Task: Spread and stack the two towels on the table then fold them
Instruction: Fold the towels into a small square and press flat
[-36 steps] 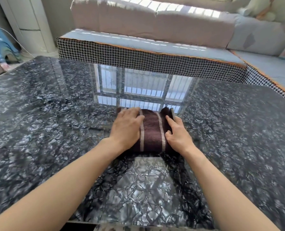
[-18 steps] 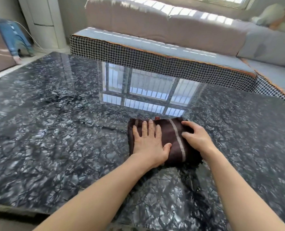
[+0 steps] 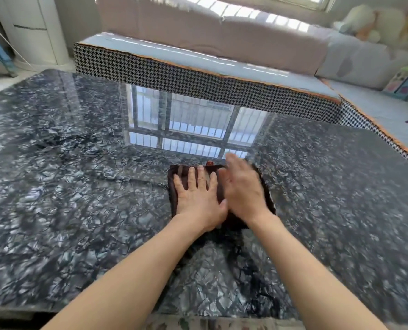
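**Folded towels under two flat hands**

On the glossy black marbled table (image 3: 74, 191), which fills most of the view and mirrors a barred window near its middle, sits a small, dark brown folded towel bundle (image 3: 174, 186). Beyond the table's far edge runs a long sofa (image 3: 222, 32) with pale back cushions and a houndstooth-patterned front band trimmed in orange; it turns a corner along the right side. A pale stuffed toy (image 3: 365, 22) rests on the sofa's far right end, and a colourful book or box (image 3: 403, 85) lies on the seat below it. A white cabinet (image 3: 31, 29) stands at upper left.

The towel bundle lies flat on the table slightly right of centre, close to the near side of the window reflection. A small reddish tag (image 3: 209, 163) pokes out at its far edge. How many layers it has cannot be told.

The left hand (image 3: 199, 196) lies palm down on the bundle's left part, fingers straight and slightly spread, pressing it and gripping nothing. The right hand (image 3: 243, 186) is over the right part, fingers extended, motion-blurred; it holds nothing, and whether it touches the cloth cannot be told. The two hands sit side by side, the left thumb meeting the right hand's edge.
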